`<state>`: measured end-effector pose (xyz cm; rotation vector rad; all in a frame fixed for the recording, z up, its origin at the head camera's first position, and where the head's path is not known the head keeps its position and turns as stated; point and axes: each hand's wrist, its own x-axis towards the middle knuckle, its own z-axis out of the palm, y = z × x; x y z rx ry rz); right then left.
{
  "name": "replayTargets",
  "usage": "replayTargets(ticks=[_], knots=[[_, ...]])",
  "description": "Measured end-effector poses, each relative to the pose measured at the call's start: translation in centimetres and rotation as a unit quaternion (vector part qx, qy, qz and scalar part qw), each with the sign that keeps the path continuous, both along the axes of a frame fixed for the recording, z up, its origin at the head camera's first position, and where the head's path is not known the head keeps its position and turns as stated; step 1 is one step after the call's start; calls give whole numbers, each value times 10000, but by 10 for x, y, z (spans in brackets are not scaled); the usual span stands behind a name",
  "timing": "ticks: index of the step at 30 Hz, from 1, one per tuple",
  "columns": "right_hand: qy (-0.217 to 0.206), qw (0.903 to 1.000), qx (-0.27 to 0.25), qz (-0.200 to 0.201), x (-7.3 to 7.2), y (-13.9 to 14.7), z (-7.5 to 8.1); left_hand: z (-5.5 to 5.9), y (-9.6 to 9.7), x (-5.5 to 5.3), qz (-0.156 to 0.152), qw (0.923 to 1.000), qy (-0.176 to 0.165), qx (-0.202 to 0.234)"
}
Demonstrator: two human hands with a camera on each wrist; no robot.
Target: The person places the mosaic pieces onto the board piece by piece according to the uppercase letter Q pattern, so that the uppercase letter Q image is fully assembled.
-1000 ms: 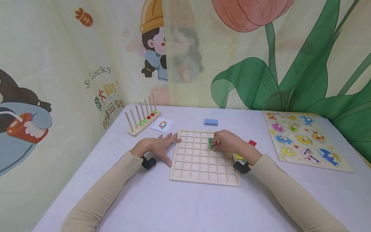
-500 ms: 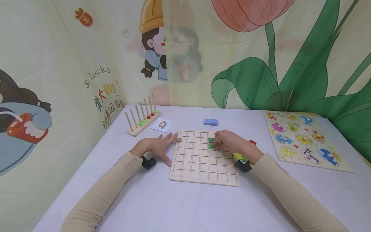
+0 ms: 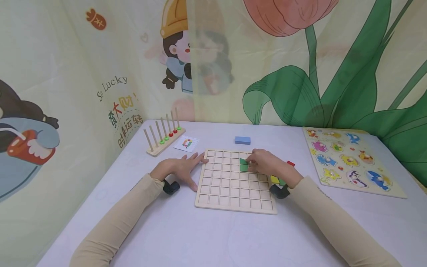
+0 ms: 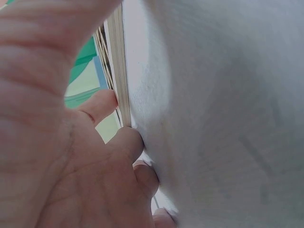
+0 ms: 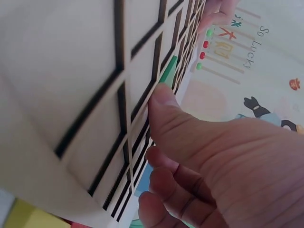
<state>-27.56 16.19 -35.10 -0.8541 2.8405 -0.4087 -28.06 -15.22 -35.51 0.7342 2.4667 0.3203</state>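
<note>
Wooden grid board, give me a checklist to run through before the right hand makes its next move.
1. Left hand touching the wooden grid board at its left edge: ok.
2. Green tiles seated flat: cannot tell, right hand partly covers them.
3. Pattern card uncovered: ok.
4. Blue block off the board: ok, beyond its far edge.
5. Red piece fully visible: not ok, right arm partly hides it.
</note>
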Motion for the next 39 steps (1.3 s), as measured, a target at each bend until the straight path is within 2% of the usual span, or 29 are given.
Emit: replayTargets(ticks=[12, 22, 26, 32, 35, 39], knots=[[-122, 9997, -22, 213, -2, 4, 1, 0, -1, 1, 23, 10000, -16, 0], [-438, 9990, -40, 4, -2, 5, 5, 1, -1, 2, 25, 10000, 7, -46], [-521, 9985, -85, -129, -2, 8, 9, 4, 1, 3, 24, 9999, 33, -121], [-485, 9988, -45, -107, 2, 17, 22, 3, 1, 3, 55, 9999, 8, -111], [-688, 9974, 51, -201, 3, 26, 29, 3, 1, 3, 35, 10000, 4, -81], [-1228, 9906, 402, -448, 4, 36, 36, 3, 1, 2, 55, 9999, 1, -101]])
